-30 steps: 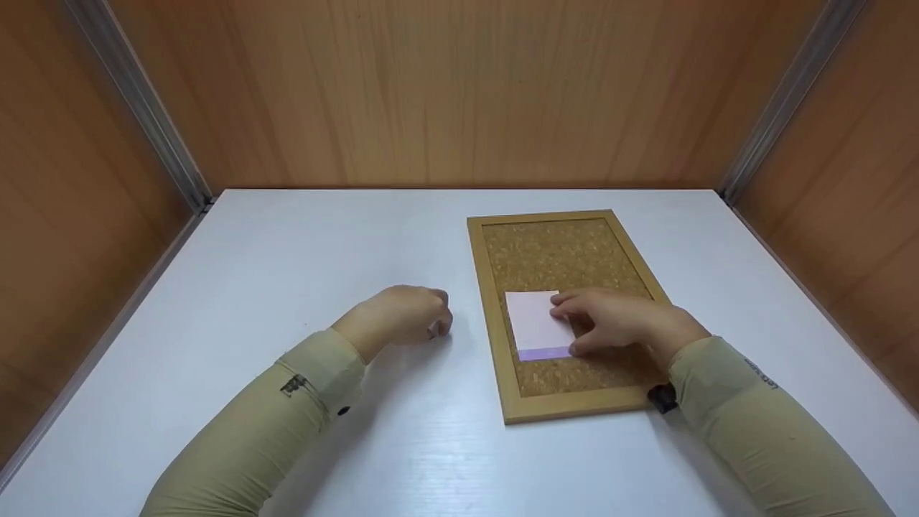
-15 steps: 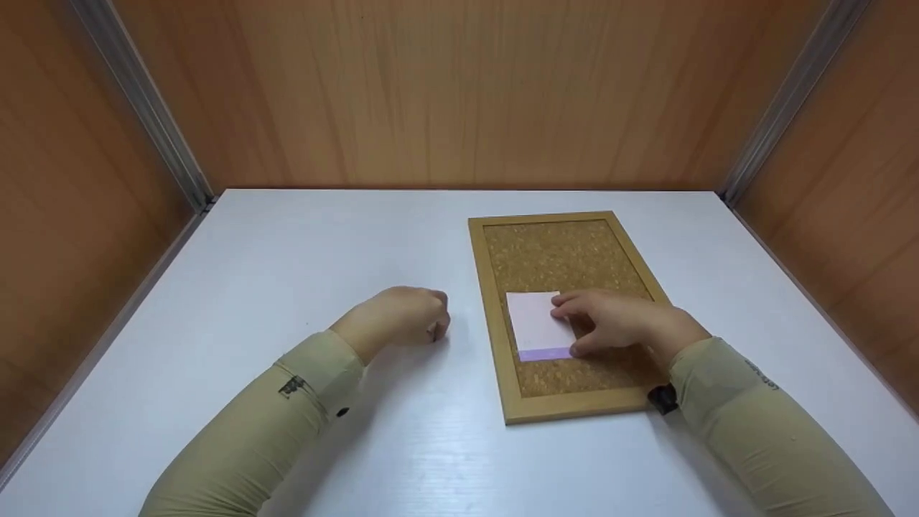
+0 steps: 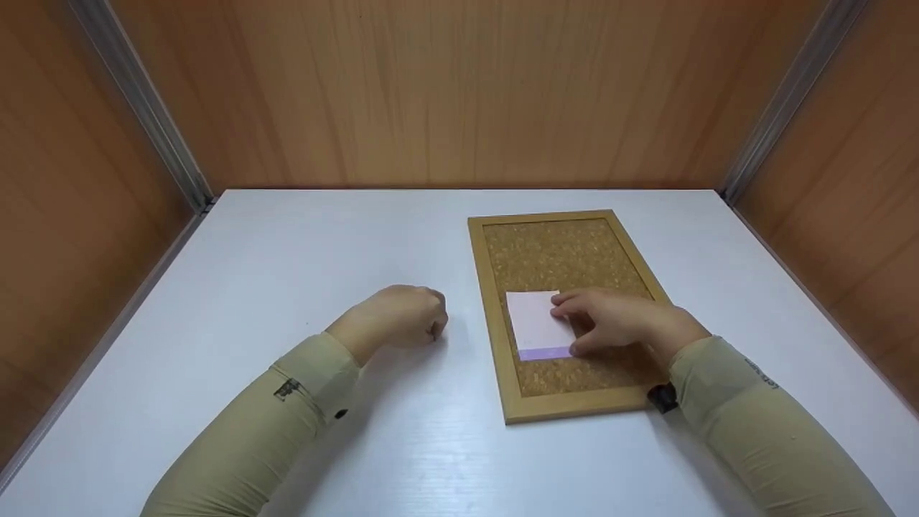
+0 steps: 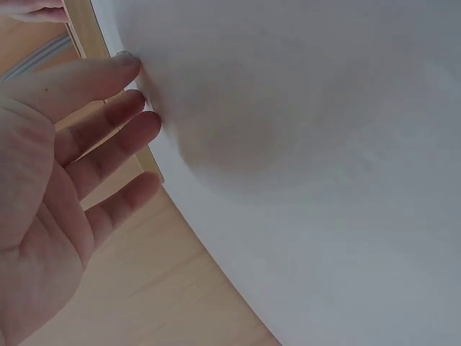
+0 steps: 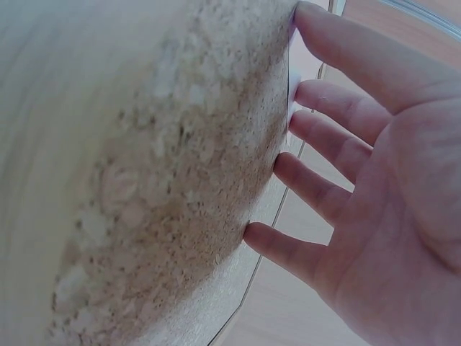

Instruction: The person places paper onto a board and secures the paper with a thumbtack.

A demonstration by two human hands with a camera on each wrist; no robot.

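The pale pink square sticky note with a violet strip along its near edge lies flat on the wood-framed rectangular cork board, in the board's nearer half and toward its left side; the board's long axis runs away from the person, and the note sits square to it. The right hand comes at the note from the right, fingertips resting on its right edge, thumb near the violet strip; in the right wrist view the fingers are straight and spread against the cork, so the hand presses rather than pinches, holding nothing. The left hand sits on the white table just left of the board's frame, apart from the note; in the left wrist view its fingers reach nearly straight to the tabletop and hold nothing, though from the head view the knuckles look bunched, so I would not swear to how loosely they curl. The right hand is plainly the nearer; it also hides the note's right margin and the cork beneath the palm; both sleeves are cut off at the bottom edge.
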